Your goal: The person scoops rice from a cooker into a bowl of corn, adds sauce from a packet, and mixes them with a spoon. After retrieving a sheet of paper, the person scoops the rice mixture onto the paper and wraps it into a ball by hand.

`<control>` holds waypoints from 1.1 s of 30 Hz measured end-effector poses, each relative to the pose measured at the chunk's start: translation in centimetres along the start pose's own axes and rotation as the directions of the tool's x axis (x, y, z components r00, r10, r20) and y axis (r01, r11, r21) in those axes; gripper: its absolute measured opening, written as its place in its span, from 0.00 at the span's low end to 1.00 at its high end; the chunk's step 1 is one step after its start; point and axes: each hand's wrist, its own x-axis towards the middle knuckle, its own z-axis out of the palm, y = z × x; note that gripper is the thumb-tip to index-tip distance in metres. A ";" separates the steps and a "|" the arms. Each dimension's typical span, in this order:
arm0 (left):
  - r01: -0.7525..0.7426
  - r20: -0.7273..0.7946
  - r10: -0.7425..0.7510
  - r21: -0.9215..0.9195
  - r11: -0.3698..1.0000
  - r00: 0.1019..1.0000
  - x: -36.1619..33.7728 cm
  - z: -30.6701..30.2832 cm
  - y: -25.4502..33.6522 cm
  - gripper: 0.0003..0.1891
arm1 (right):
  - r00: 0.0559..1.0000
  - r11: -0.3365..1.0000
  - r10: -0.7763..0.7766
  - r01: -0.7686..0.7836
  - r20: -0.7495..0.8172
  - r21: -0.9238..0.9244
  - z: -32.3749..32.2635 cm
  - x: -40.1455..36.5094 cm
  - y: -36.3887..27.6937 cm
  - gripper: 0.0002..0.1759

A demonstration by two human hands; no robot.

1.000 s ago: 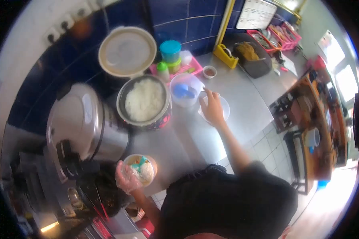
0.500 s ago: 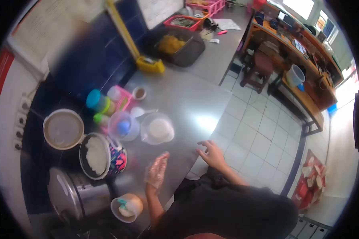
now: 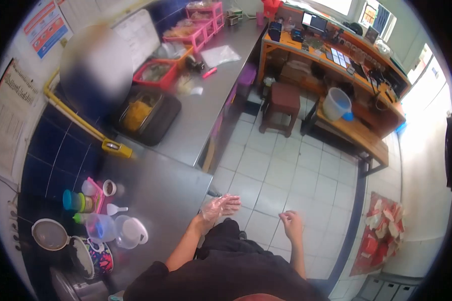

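So both hands hang over the white tiled floor (image 3: 296, 170), and neither one is holding anything. The nearest thing is the stainless steel counter (image 3: 160, 193). Its corner sits just left of the left hand (image 3: 221, 205), close but not touching as far as I can tell, and that near stretch runs lengthwise down-left toward the pots. Sitting on it, well to the left of the hands, are a flower-patterned rice pot (image 3: 98, 261), a clear plastic tub (image 3: 100, 227) with something blue inside, and right beside that a clear plastic bowl (image 3: 133, 232), the closest of the lot. The left hand is in a thin clear glove, flat, with its fingers straight and together, pointing right, away from the counter. The bare right hand (image 3: 292, 224) is further right with its fingers loosely curled, so the left is the nearer one. A small white scoop (image 3: 115, 209) lies above the bowl. Its handle seems to point right, but it's too tiny to be sure.
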 end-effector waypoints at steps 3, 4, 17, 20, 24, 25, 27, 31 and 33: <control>0.007 0.024 0.005 -0.496 0.868 1.000 5.6 -0.9 2.5 0.30 | 0.998 0.996 -0.014 0.019 -0.065 0.082 0.8 6.2 -2.5 0.15; 0.005 0.028 0.011 -0.509 0.861 1.000 7.7 -1.4 3.2 0.30 | 0.999 0.996 -0.001 0.005 -0.044 0.090 1.1 8.3 -2.8 0.15; -0.379 -0.411 0.054 -0.769 0.515 0.910 35.2 -16.7 19.6 0.22 | 0.915 0.950 -0.313 0.302 0.255 0.081 7.4 51.4 -17.8 0.16; -0.418 -0.497 -0.047 -0.775 0.474 0.867 38.2 -19.3 23.6 0.21 | 0.851 0.899 -0.420 0.438 0.315 0.015 11.4 63.5 -25.2 0.21; -0.547 -0.620 -0.123 -0.756 0.361 0.775 43.0 -22.7 27.1 0.20 | 0.616 0.599 -0.769 0.787 0.168 -0.147 20.4 77.6 -34.8 0.31; -0.600 -0.663 -0.105 -0.725 0.339 0.741 44.2 -23.4 28.0 0.19 | 0.588 0.551 -0.783 0.807 0.202 -0.214 22.6 80.1 -36.6 0.31; -0.683 -0.734 -0.119 -0.670 0.290 0.669 45.7 -24.6 29.8 0.19 | 0.568 0.506 -0.732 0.823 0.376 -0.257 26.1 83.6 -38.5 0.29; -0.863 -0.863 -0.204 -0.491 0.120 0.462 51.8 -27.0 32.6 0.19 | 0.353 0.436 -0.623 0.898 0.699 -0.065 29.2 89.1 -40.7 0.20; -0.923 -0.894 -0.295 -0.376 0.082 0.338 54.1 -26.8 34.0 0.20 | 0.164 0.464 -0.592 0.870 0.789 0.167 28.1 90.2 -41.9 0.18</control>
